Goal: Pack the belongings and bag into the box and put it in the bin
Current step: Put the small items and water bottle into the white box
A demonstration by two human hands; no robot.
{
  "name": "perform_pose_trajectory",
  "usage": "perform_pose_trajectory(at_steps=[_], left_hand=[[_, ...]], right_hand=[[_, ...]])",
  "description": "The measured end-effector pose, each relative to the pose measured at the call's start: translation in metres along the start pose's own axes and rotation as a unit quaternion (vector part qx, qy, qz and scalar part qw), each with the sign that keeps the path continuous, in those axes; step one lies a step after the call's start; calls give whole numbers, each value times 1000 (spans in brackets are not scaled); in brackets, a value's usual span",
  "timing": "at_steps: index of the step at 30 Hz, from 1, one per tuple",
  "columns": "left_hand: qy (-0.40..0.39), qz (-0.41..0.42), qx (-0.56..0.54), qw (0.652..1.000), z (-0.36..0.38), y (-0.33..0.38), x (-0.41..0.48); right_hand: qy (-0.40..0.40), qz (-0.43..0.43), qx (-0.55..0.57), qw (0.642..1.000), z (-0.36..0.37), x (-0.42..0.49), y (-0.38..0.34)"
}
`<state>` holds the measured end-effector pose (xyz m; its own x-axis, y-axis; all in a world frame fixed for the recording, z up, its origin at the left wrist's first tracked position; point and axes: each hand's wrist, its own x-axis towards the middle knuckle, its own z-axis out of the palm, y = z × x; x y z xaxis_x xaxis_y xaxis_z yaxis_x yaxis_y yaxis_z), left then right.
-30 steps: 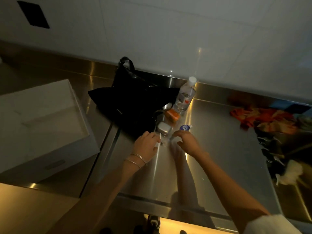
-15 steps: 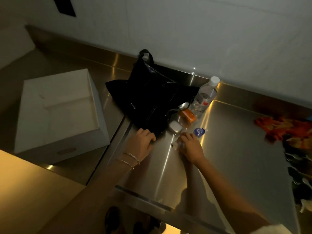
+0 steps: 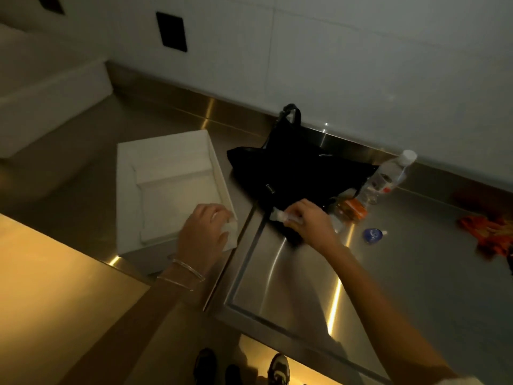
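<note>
An open white box point(image 3: 126, 195) stands on the steel counter at the left. My left hand point(image 3: 204, 236), with bracelets on the wrist, hovers with curled fingers over the box's near right corner; whether it holds anything is hidden. The black bag point(image 3: 299, 173) lies slumped beside the box. In front of the bag my right hand point(image 3: 308, 222) pinches a small clear tube point(image 3: 279, 217) that points left. An orange packet point(image 3: 355, 209), a clear water bottle point(image 3: 390, 176) and a small blue round item point(image 3: 373, 235) rest to the right of the bag.
Orange cloth point(image 3: 491, 234) lies at the right edge. A recessed steel panel point(image 3: 305, 287) is below my right arm. A large white block point(image 3: 47, 107) sits at the back left and a yellow-lit surface point(image 3: 55, 287) at the near left. Shoes point(image 3: 277, 368) show below the counter edge.
My left hand has swung left from beside the bag to the box's near corner. My right hand has lifted the small tube off the counter. The view has turned left.
</note>
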<state>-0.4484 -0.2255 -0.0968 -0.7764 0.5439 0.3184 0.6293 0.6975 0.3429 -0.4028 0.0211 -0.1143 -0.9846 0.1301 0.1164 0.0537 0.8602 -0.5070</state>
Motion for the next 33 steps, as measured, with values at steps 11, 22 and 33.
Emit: perform_pose_trajectory(at_steps=[11,22,33], left_hand=[[-86,-89,20,992,-28,-53,-38],[-81,-57,34,995,-34,-51,-59],[31,-58,123,990,-30,41,-135]], right_hand=[[-44,-105,55,992,61,72,-138],[-38,-128,45,990,67,50,-137],[-67,-261,53,961,13,-47,-103]])
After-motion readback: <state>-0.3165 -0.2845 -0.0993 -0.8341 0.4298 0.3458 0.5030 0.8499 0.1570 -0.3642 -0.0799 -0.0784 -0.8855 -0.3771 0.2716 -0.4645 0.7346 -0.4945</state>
